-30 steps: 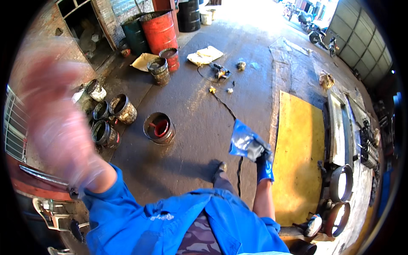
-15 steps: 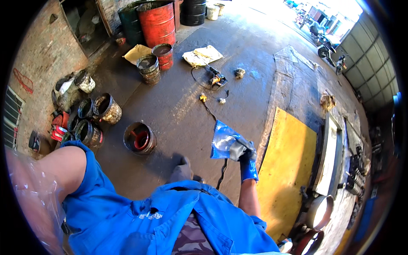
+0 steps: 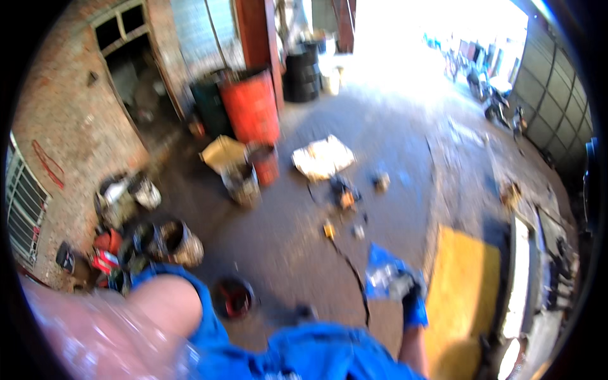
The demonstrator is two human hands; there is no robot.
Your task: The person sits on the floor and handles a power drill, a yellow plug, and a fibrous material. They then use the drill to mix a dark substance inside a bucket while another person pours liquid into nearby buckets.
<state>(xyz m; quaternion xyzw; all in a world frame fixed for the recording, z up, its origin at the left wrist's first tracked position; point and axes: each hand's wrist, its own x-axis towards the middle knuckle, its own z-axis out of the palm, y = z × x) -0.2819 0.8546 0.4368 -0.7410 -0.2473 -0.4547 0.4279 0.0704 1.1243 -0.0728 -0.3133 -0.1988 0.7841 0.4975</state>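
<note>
At the lower right, my right hand (image 3: 413, 296) wears a blue-cuffed glove with a dark palm. Its fingers are closed round a second blue glove (image 3: 385, 273), whose wide blue cuff spreads out to the left and whose grey part is crumpled. My bent left arm (image 3: 158, 307) fills the lower left corner, partly under clear plastic film (image 3: 114, 332); the left hand itself lies outside the picture. In front of my body, a dark bucket (image 3: 233, 297) with a red container inside stands on the floor. Motion blurs the whole picture.
Dirty buckets (image 3: 180, 244) cluster along the left wall. A red drum (image 3: 250, 104) stands farther off. Ahead lie a white sack (image 3: 323, 157), an orange-and-black power tool (image 3: 346, 195) and a black cable (image 3: 354, 269). On the right is a yellow board (image 3: 459, 285).
My view has tilted upward, so the scene sits lower and farther right, with more of the far wall showing. My right hand keeps its hold on the blue glove.
</note>
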